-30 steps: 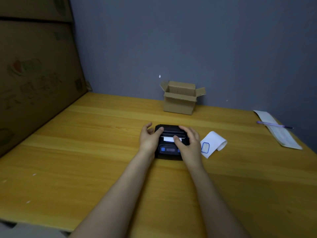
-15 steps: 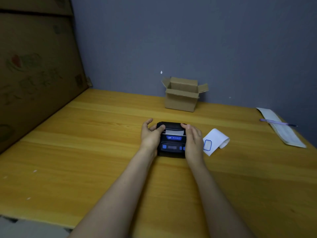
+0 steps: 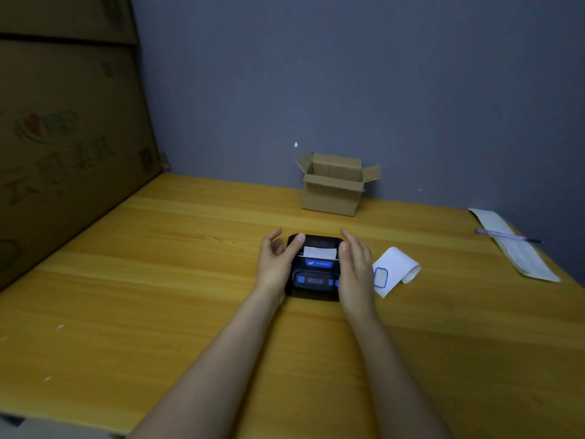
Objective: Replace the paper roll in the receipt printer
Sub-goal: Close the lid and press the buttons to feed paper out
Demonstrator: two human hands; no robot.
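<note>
A small black receipt printer [image 3: 315,280] with blue buttons lies on the wooden table [image 3: 158,280], its lid down and a short white paper tab [image 3: 319,251] sticking out of the slot. My left hand [image 3: 276,263] is at its left side with the thumb resting on the top left corner, fingers spread. My right hand [image 3: 356,264] hovers flat along the right side, fingers straight, thumb near the top right corner. A curled strip of white paper [image 3: 395,269] with a blue outlined box lies just right of the printer.
A small open cardboard box [image 3: 332,190] stands against the back wall. A long receipt [image 3: 512,245] with a purple pen [image 3: 506,236] across it lies at the far right. A large cardboard sheet [image 3: 63,137] leans along the left edge.
The printer lid went from open to down. Both hands have come off the top and opened out to the printer's sides.
</note>
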